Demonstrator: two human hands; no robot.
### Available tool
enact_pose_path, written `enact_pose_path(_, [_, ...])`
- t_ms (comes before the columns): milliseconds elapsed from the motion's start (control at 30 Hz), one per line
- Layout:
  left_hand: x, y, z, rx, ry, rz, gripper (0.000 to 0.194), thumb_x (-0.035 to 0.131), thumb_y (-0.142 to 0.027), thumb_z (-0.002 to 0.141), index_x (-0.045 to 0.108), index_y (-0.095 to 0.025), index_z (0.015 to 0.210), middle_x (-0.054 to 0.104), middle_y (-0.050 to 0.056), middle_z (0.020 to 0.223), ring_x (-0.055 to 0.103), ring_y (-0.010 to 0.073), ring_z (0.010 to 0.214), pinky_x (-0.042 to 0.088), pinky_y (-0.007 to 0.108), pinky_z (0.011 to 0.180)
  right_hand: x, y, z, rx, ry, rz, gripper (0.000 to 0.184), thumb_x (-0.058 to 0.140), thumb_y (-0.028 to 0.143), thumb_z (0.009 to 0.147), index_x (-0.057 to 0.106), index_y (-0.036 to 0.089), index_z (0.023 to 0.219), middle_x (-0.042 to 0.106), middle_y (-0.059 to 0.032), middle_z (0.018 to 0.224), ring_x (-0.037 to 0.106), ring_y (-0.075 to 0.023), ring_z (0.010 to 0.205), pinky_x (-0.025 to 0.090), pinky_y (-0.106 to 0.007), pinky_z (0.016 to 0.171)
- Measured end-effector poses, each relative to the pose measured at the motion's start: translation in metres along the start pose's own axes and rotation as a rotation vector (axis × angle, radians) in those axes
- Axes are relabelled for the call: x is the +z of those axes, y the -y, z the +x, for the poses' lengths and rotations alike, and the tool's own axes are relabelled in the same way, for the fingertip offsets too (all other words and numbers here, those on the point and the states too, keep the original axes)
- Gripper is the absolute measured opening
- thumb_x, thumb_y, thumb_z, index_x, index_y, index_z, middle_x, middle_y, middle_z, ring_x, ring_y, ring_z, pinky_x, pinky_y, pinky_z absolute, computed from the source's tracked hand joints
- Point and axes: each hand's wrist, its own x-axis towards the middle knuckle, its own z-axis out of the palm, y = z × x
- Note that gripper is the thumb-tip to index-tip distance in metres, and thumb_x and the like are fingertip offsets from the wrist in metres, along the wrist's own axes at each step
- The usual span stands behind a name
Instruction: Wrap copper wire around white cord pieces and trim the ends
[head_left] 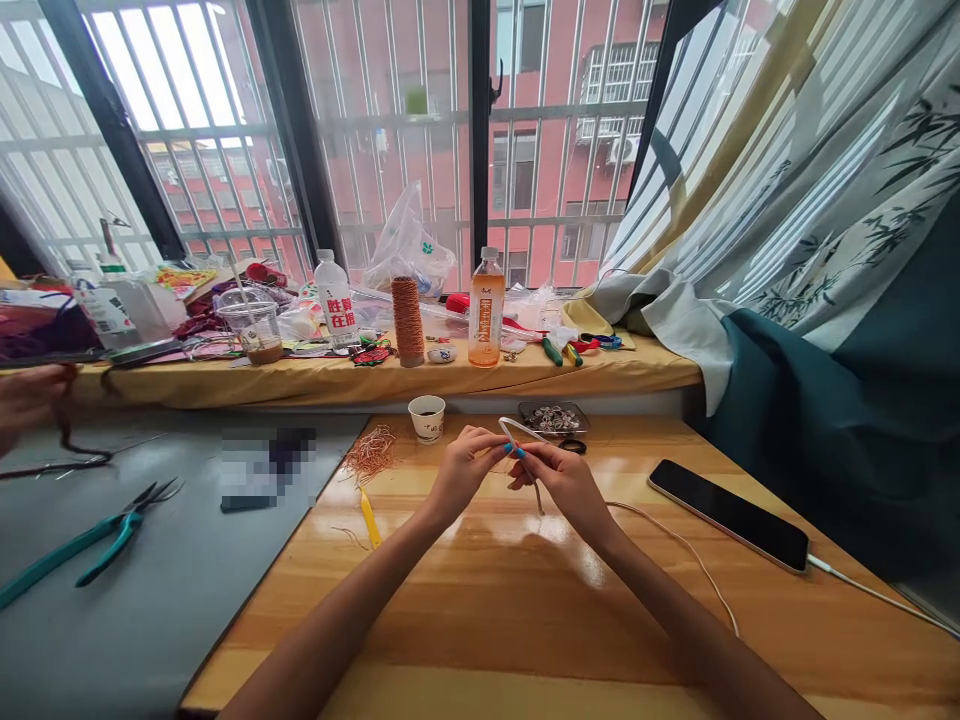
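At the far left, a co-worker's hand (28, 402) is over the grey table (150, 630), beyond the teal-handled cutters (112, 535). On my wooden table (480, 625), the yellow tool (370, 517) and copper-coloured thread clippings (371, 455) lie by the left edge, and a paper cup (427, 425) stands near the far edge. My left hand (459, 472) pinches narrowly on the pale cord (525, 430) at the middle of the table, fingertips almost meeting those of my right hand (568, 485), which also pinches it. The cord's bend points away from me, towards the far edge; one limb runs back rightward to my right hand, and the tail hangs towards me, nearer my right fingers. Beyond that hand are a tray of small parts (553, 420) and a black ring (574, 446); the phone (731, 515) lies along the right edge.
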Motion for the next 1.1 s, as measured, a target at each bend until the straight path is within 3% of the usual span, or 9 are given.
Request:
enact_pose_path(200, [-0.001, -0.001, -0.002, -0.066, 0.017, -0.086, 0.019, 0.053, -0.028, 0.076, 0.067, -0.018, 0.084, 0.06, 0.004, 0.076, 0.05, 0.0158, 0.077, 0.041, 0.027, 0.069, 0.001, -0.001, -0.001, -0.032, -0.004, -0.061, 0.027, 0.053, 0.04, 0.073, 0.062, 0.016, 0.083, 0.061, -0.0008, 0.063, 0.061, -0.016, 0.057, 0.046, -0.03, 0.059])
enact_pose_path(567, [-0.008, -0.005, 0.001, -0.079, 0.095, -0.186, 0.02, 0.055, -0.03, 0.074, 0.067, -0.02, 0.085, 0.06, 0.005, 0.076, 0.051, 0.0163, 0.078, 0.042, 0.026, 0.068, -0.003, 0.005, 0.001, 0.149, 0.194, 0.223, 0.029, 0.059, 0.043, 0.067, 0.059, 0.014, 0.069, 0.06, 0.0002, 0.057, 0.056, -0.0106, 0.046, 0.043, -0.026, 0.051])
enact_pose_path(767, [-0.009, -0.007, 0.001, -0.088, 0.138, -0.19, 0.022, 0.053, -0.031, 0.075, 0.067, -0.019, 0.088, 0.062, 0.006, 0.078, 0.051, 0.0166, 0.079, 0.041, 0.027, 0.07, -0.003, 0.008, 0.001, 0.155, 0.136, 0.199, 0.03, 0.059, 0.043, 0.067, 0.059, 0.013, 0.07, 0.06, 0.0, 0.055, 0.055, -0.0107, 0.044, 0.041, -0.025, 0.049])
enact_pose_path(1100, [-0.008, -0.009, 0.001, -0.109, 0.102, -0.193, 0.021, 0.056, -0.031, 0.073, 0.068, -0.017, 0.083, 0.061, 0.006, 0.074, 0.05, 0.016, 0.076, 0.041, 0.026, 0.068, -0.002, 0.01, 0.0, 0.168, 0.139, 0.163, 0.031, 0.06, 0.044, 0.064, 0.056, 0.014, 0.068, 0.059, 0.0009, 0.052, 0.056, -0.0119, 0.042, 0.041, -0.025, 0.047])
